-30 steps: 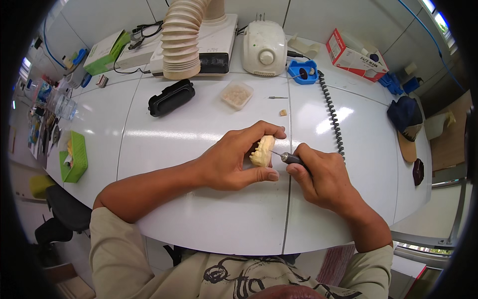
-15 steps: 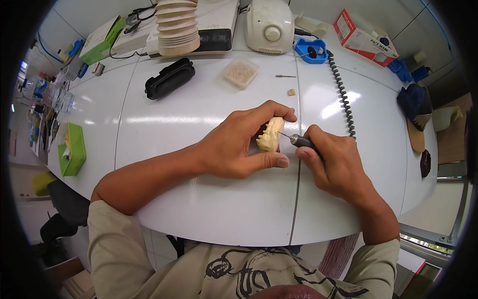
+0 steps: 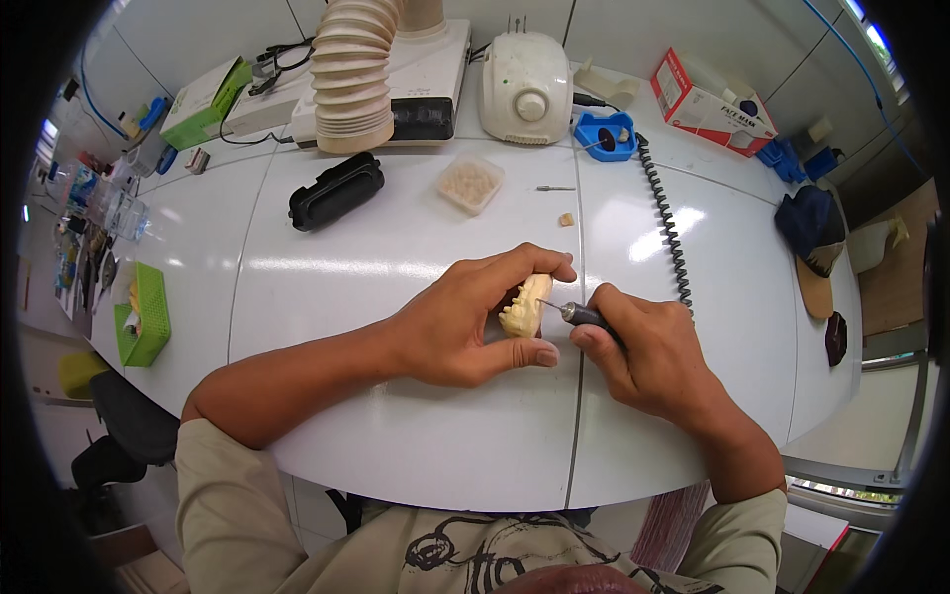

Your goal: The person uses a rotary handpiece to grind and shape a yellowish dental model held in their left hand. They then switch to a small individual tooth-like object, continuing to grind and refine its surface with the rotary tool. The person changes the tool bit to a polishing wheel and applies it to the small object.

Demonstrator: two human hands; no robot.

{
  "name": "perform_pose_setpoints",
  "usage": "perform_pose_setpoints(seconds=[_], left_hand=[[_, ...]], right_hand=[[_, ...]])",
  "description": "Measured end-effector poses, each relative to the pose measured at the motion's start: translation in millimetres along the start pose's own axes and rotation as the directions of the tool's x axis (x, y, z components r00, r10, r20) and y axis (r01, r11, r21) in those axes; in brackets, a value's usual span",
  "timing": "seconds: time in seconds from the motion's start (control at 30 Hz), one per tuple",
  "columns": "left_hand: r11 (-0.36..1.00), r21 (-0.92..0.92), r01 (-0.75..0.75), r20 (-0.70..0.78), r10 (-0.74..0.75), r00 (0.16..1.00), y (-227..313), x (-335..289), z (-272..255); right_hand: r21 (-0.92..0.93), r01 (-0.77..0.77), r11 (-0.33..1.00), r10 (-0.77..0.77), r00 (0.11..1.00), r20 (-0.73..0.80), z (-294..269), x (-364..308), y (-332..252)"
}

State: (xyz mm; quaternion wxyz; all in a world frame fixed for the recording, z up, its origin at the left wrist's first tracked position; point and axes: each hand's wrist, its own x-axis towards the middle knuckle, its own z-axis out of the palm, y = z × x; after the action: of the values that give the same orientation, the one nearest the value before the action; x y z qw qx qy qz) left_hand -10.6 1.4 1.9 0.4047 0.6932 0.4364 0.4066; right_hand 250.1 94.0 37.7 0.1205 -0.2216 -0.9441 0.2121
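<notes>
Between the thumb and fingers of my left hand is a cream-yellow dental model, with a row of teeth along its left side. My right hand grips a dark rotary handpiece like a pen. Its thin bur points left and meets the model's right face, or comes very close to it; I cannot tell which. Beyond my hands lie a small tan block and a loose metal bur on the white table.
At the back stand a white control unit, a ribbed suction hose and a blue holder. A coiled black cord runs down the right. Also there: a clear tub, a black case, a green basket and a cap.
The whole scene sits slightly lower in the picture, as the head view has tilted up. Both hands keep their grips, and the bur stays at the model's right face.
</notes>
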Motion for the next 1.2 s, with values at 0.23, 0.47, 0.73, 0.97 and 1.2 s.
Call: perform_pose_setpoints(seconds=[0.23,0.47,0.73,0.97,1.2], left_hand=[[0.998,0.009,-0.063,-0.031,0.063,0.998,-3.7,-0.1,2.9],[0.997,0.015,-0.074,-0.036,0.074,0.997,-3.1,0.0,3.4],[1.0,0.025,0.004,0.035,-0.005,0.999,3.3,0.3,-2.1],[0.996,0.041,-0.08,-0.027,0.081,0.996,-1.8,-0.1,2.5],[0.996,0.039,-0.077,-0.02,0.077,0.997,-3.5,0.1,2.2]], right_hand=[[0.001,0.014,1.0,-0.014,1.0,-0.004,1.9,0.1,1.6],[-0.003,0.026,1.0,-0.026,1.0,-0.015,1.0,0.7,-0.7],[-0.014,0.008,1.0,-0.008,1.0,0.006,-0.4,0.1,0.3],[-0.014,-0.003,1.0,0.003,1.0,0.001,0.2,-0.3,1.0],[-0.012,0.015,1.0,-0.015,1.0,0.003,0.6,-0.3,1.3]])
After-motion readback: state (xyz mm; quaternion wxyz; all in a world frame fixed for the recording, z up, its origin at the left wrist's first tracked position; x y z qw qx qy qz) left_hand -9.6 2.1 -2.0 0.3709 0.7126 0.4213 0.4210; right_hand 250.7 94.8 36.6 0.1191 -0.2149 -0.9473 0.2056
